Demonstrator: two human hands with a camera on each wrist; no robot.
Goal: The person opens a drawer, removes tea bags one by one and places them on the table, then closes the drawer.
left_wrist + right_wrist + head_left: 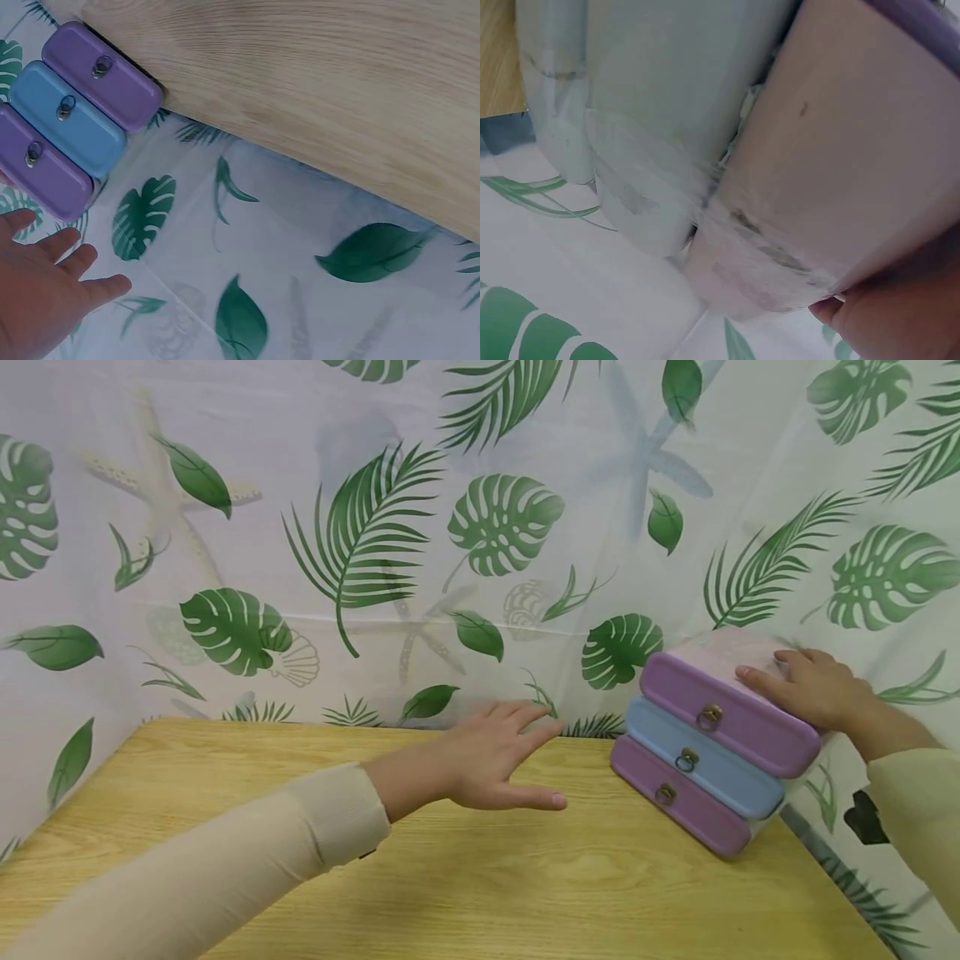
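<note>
While the right hand (pixel 817 689) bends over its top, fingers curled on the edge, the three-drawer box (pixel 707 759) sits on the tabletop (pixel 525 885), leaf-print cloth (pixel 420 410) behind it. Fronts purple, blue, purple. Looks stiff-walled and bulky, probably not heavy; smooth sides likely to slip under a dry palm. Clear tape (pixel 645 157) wraps the rear of the walls, puckered, so I'd guess the joints want gentle treatment. Best hold, to my eye: palms on both side walls, low down, not by the ring pulls (pixel 708 718), which would likely slide a drawer out. Left hand (pixel 491 758) hovers to the box's left, well apart from it, fingers spread, nothing in them.
</note>
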